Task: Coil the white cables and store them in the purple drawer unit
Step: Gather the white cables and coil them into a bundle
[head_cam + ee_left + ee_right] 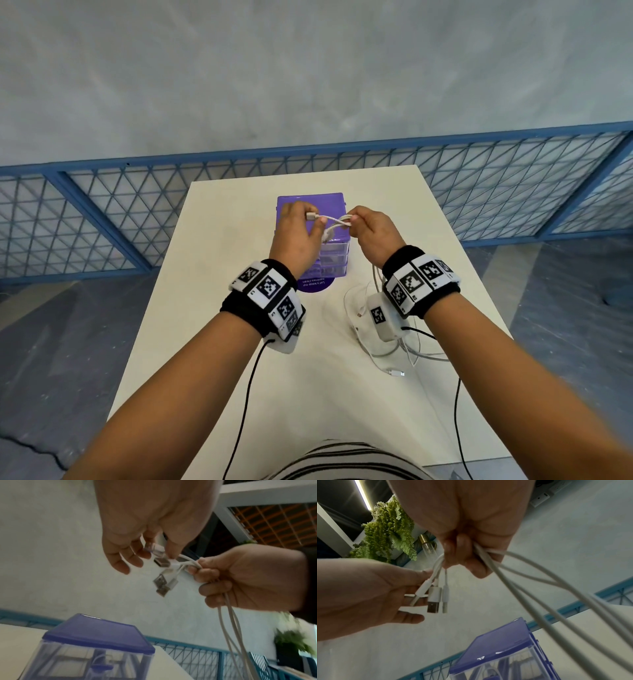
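Loose cable lengths (394,353): laid in slack loops on the table (212,308) below the right wrist, strands rising to the right hand.
Right hand (375,229): fingers curled round a bundle of white cables (188,563); several USB plugs (434,599) protrude from the fist.
Left hand (298,236): one plug end is pinched between thumb and fingertips; remaining fingers are loosely extended.
Purple drawer unit (329,253): positioned upright on the table, directly beneath and behind both hands.
Blue mesh fence (102,212): located beyond the far table edge.
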